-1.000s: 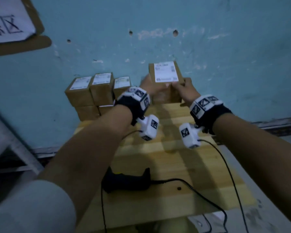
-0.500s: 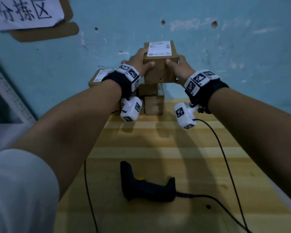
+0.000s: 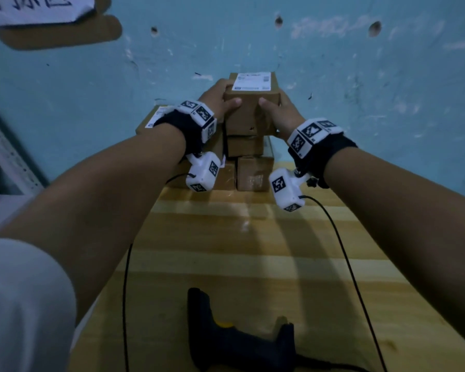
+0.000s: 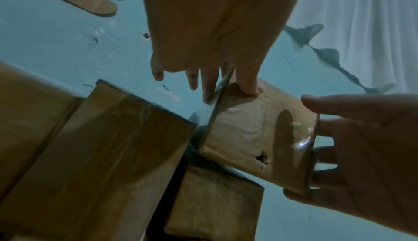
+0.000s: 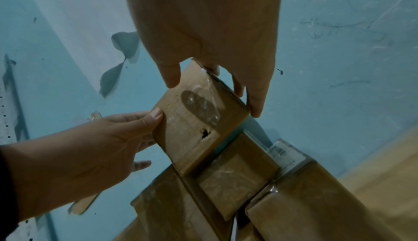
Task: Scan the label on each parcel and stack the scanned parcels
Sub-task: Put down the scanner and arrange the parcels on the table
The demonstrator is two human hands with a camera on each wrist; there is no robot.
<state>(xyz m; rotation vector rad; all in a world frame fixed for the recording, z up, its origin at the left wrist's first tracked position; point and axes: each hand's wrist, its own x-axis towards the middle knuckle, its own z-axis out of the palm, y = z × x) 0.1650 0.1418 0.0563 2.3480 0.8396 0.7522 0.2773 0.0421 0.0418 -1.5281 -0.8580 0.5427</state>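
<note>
A brown cardboard parcel (image 3: 250,114) with a white label on top is at the top of a parcel stack (image 3: 254,171) against the blue wall. My left hand (image 3: 226,95) grips its left side, thumb on the near face. My right hand (image 3: 274,103) grips its right side the same way. The left wrist view shows the parcel (image 4: 248,134) between the left hand (image 4: 214,76) and the right hand (image 4: 361,146). In the right wrist view the parcel (image 5: 199,117) sits just over a lower box (image 5: 235,182); I cannot tell if they touch. A black handheld scanner (image 3: 239,342) lies on the wooden table (image 3: 253,237) near me.
More labelled parcels (image 3: 156,119) stand to the left of the stack, partly hidden by my left wrist. The scanner's cable and the wrist camera cables run across the table. A paper sign (image 3: 35,6) hangs on the wall at the upper left. A metal shelf frame (image 3: 6,157) stands at the left.
Both hands have carried the parcel from beside the other boxes up over the stack and brought it down onto or just above the top box. The scanner has stayed on the table.
</note>
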